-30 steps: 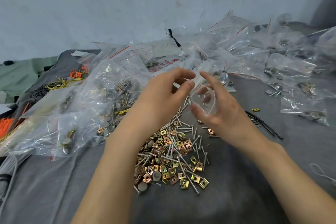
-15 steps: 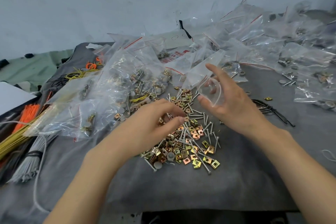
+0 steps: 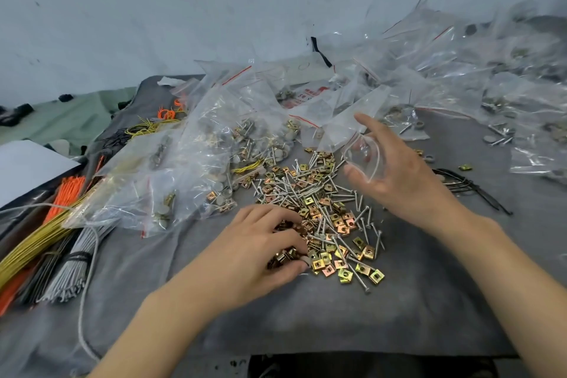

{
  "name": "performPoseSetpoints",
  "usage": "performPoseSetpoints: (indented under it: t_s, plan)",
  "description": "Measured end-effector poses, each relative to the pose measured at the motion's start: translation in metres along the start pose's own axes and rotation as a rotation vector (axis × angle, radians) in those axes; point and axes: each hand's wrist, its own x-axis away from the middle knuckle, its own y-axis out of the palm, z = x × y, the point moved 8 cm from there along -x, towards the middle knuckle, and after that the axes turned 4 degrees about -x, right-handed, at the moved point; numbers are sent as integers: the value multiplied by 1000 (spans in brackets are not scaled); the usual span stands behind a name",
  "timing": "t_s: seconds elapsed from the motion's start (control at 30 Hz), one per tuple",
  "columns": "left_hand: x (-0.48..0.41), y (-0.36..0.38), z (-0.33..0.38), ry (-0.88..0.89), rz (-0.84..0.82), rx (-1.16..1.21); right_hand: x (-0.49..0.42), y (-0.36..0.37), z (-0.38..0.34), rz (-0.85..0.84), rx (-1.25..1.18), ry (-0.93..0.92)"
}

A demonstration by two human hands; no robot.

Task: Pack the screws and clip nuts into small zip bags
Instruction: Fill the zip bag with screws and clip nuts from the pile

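Head view: my left hand (image 3: 260, 250) is down on the near left edge of the loose pile (image 3: 325, 212), fingers curled, with the thumb and fingertips pinching a few brass-coloured clip nuts (image 3: 285, 255). Can't tell how many.

My right hand (image 3: 399, 176) is raised above the far right side of the pile and grips an empty small zip bag (image 3: 363, 159). The bag's mouth is held open toward the pile, the thumb is under it and the index finger points up and away. The bag is clear of the pile, not touching it.

Silver screws (image 3: 306, 190) are mixed in with the clip nuts all through the pile, and a few strays lie at the near right edge. Everything sits on a grey cloth (image 3: 399, 310).

Just left of the pile there's a heap of filled clear bags (image 3: 214, 156), with screws and nuts visible inside. More clear red-striped zip bags (image 3: 491, 77) are heaped at the back right, against a white wall (image 3: 184, 9).

Far left:
- orange cable ties (image 3: 66, 193)
- a yellow wire bundle (image 3: 27, 250)
- a grey tie bundle (image 3: 69, 276)
- a white cord (image 3: 87, 301) running toward me

Black cable ties (image 3: 469, 189) lie right of my right wrist, apart from the pile. One stray clip nut sits just beyond them.
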Motion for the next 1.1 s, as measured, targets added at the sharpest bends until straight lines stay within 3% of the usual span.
performPoseSetpoints:
  t_s: [0.2, 0.37, 0.5, 0.7, 0.9, 1.1]
  plan:
    - [-15, -2, -1, 3, 96, 56, -3, 3, 2, 7, -2, -10]
    - [-34, -23, -32, -225, 334, 470, -5, 5, 1, 2, 33, -32]
    - [-54, -45, -43, -363, 531, 636, -6, 8, 1, -1, 84, -47]
    - [-81, -48, -33, -379, 485, 697, -2, 4, -1, 42, 9, -59]
    - [-107, -54, -9, -309, 455, 491, -6, -1, 3, 81, -97, -32]
    - [-120, -54, 9, -263, 399, 454, -11, 1, 6, 79, -138, -33]
